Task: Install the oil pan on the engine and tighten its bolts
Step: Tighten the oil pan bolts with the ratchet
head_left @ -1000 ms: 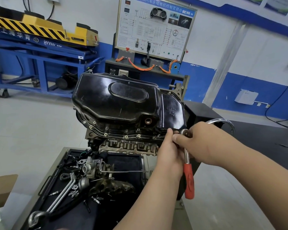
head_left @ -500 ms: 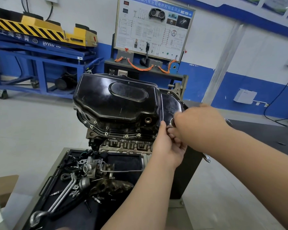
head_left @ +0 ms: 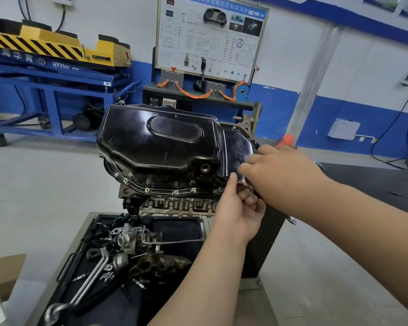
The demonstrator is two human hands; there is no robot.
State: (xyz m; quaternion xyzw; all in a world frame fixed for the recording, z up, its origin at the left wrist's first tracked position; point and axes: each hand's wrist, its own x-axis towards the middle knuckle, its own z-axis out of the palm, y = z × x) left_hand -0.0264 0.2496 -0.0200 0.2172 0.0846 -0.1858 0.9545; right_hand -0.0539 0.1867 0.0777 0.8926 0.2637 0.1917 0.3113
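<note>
Oil pan point(head_left: 160, 142) glossy black — ratchet handle point(head_left: 286, 140) orange-red; lift point(head_left: 45, 47) yellow, black-striped — wall band point(head_left: 339, 114) blue.

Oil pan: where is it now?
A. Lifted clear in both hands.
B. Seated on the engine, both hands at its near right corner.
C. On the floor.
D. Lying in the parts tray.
B: the oil pan sits on the engine with bolts along its flange, while the left hand and the right hand, gripping the ratchet, work at that corner.
</note>
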